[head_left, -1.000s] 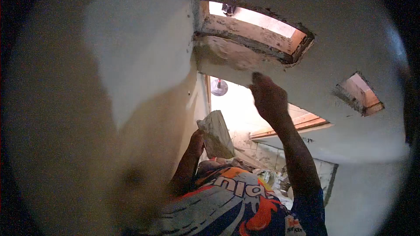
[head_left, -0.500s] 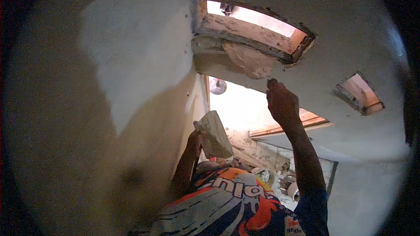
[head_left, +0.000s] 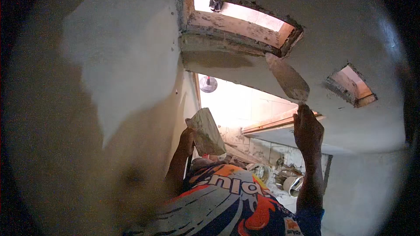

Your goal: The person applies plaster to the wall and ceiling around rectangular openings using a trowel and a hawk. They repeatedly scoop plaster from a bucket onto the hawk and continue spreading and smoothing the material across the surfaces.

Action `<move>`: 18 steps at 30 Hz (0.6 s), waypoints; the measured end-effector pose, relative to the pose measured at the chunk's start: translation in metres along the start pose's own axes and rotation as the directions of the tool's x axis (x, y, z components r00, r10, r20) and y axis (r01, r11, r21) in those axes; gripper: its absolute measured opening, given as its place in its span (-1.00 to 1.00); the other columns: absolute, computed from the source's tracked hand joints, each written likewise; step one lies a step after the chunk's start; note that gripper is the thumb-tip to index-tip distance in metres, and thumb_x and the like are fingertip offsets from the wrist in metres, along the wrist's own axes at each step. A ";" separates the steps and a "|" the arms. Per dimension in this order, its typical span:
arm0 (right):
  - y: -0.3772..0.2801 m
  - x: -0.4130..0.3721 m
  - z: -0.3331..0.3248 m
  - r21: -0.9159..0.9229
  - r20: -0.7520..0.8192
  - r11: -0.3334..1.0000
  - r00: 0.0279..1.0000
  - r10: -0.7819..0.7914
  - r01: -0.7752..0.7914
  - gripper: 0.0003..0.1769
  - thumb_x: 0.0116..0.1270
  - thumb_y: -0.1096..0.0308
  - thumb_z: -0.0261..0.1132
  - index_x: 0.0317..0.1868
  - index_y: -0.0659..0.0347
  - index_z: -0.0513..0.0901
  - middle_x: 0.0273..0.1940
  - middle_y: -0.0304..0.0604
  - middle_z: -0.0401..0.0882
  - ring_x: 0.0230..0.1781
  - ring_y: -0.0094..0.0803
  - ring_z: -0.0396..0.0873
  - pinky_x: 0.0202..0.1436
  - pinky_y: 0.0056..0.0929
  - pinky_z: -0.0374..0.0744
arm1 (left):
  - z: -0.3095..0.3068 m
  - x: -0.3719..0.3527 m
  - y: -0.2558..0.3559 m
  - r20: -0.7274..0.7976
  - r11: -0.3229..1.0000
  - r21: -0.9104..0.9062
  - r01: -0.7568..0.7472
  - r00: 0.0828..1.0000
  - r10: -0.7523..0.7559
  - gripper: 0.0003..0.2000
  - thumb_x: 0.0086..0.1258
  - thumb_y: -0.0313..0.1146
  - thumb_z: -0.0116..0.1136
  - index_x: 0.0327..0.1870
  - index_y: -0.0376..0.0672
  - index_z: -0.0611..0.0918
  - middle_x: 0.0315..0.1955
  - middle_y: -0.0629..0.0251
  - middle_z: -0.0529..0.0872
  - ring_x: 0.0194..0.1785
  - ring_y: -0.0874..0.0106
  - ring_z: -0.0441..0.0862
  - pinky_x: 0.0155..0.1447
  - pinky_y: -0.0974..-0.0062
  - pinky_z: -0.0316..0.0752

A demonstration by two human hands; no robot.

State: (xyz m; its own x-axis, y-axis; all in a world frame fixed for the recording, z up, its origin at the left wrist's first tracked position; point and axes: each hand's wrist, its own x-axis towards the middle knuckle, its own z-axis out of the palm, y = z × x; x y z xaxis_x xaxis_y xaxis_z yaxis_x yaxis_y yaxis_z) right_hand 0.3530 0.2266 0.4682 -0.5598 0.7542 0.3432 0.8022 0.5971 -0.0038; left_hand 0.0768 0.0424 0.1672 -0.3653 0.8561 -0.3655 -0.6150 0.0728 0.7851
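Note:
My right hand (head_left: 309,129) is raised and closed round the handle end of a trowel (head_left: 288,78). The trowel's long blade lies against the wall, its tip near the lower right corner of an upper opening (head_left: 245,26). At lower left, my left hand (head_left: 187,137) grips a pale, plaster-smeared board (head_left: 206,133). A darker damp patch (head_left: 218,59) shows on the wall below the upper opening.
A bright doorway (head_left: 236,105) with a wooden frame stands beyond the hands. A smaller opening (head_left: 353,85) is at right. Buckets (head_left: 293,184) and clutter lie below. A whitish patch (head_left: 127,57) covers the left wall.
My right hand has moved right and down, and the trowel blade has swung from left of the hand to above it. The view has shifted slightly, with the board still in my left hand.

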 end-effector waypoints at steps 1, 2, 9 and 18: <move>-0.004 -0.006 -0.007 0.037 0.001 0.997 0.998 0.067 -0.067 -0.73 0.23 0.32 0.16 -0.09 0.25 0.51 -0.16 0.02 0.57 -0.24 -0.18 0.59 -0.22 -0.31 0.56 | -0.002 0.001 -0.004 -0.011 1.000 0.019 0.002 1.000 -0.002 -0.70 0.34 -0.29 -0.11 0.04 -0.21 0.43 -0.12 0.25 0.53 -0.04 0.41 0.47 0.06 0.43 0.38; 0.001 -0.015 -0.002 0.079 -0.055 0.994 0.996 0.076 -0.072 -0.73 0.21 0.34 0.17 -0.10 0.28 0.49 -0.19 0.04 0.57 -0.27 -0.11 0.59 -0.22 -0.27 0.56 | -0.006 0.001 -0.008 -0.023 0.999 0.042 0.014 1.000 -0.013 -0.70 0.34 -0.29 -0.11 0.04 -0.21 0.43 -0.12 0.25 0.53 -0.04 0.41 0.47 0.06 0.43 0.38; 0.018 -0.102 0.062 0.418 0.537 0.691 0.774 0.335 -0.589 -0.72 0.20 0.26 0.15 -0.21 0.32 0.44 -0.28 0.13 0.55 -0.28 0.06 0.53 -0.21 -0.14 0.50 | 0.016 0.006 0.018 -0.147 0.993 -0.040 -0.115 0.983 0.108 -0.66 0.34 -0.34 -0.08 0.09 -0.26 0.39 0.00 0.14 0.47 0.07 0.34 0.39 0.16 0.32 0.29; 0.098 -0.294 0.214 0.335 0.683 0.865 0.729 0.049 -0.373 -0.68 0.10 0.13 0.17 -0.30 0.24 0.51 -0.62 -0.10 0.46 -0.64 -0.30 0.43 -0.53 -0.35 0.43 | 0.139 0.043 0.165 -0.018 0.135 0.917 -0.375 0.299 0.954 -0.55 0.41 -0.36 -0.26 0.24 -0.47 0.12 0.21 -0.19 0.21 0.26 0.04 0.22 0.30 0.32 0.10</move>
State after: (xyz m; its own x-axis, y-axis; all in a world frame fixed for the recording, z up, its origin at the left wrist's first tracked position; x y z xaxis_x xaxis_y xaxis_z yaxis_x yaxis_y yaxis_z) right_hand 0.5515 0.1216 0.1658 -0.5103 0.7656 -0.3918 0.8332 0.3271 -0.4459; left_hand 0.0567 0.1624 0.3503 -0.7090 0.3162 0.6304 0.6945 0.1580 0.7019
